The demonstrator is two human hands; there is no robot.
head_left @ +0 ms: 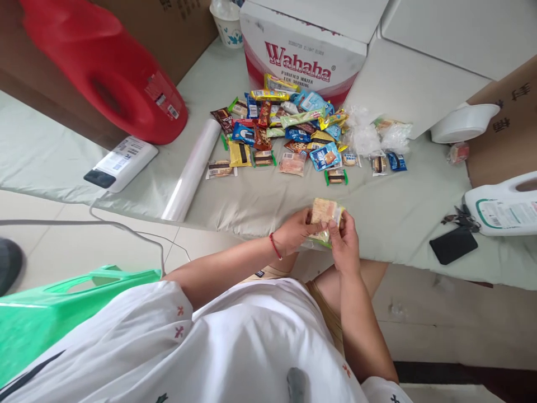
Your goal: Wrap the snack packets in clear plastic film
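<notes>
Both of my hands are closed on one snack packet (326,212), yellowish with a pink patch and a green lower edge, just over the table's near edge. My left hand (296,230) grips its left side, a red cord on the wrist. Its right side is pinched by my right hand (344,238), with the thumb on the front. Beyond them lies a heap of small wrapped snacks (268,120) in several colours. A pink-and-white packet (292,163) and a green-ended one (336,177) lie closest to my hands.
A Wahaha carton (302,61) stands behind the heap, with crumpled clear bags (363,134) at its right. Leftward are a clear film roll (193,170), a white device (121,163) and a red jug (117,73). A black pouch (453,245), white bottle (503,204) and bowl (464,123) lie rightward.
</notes>
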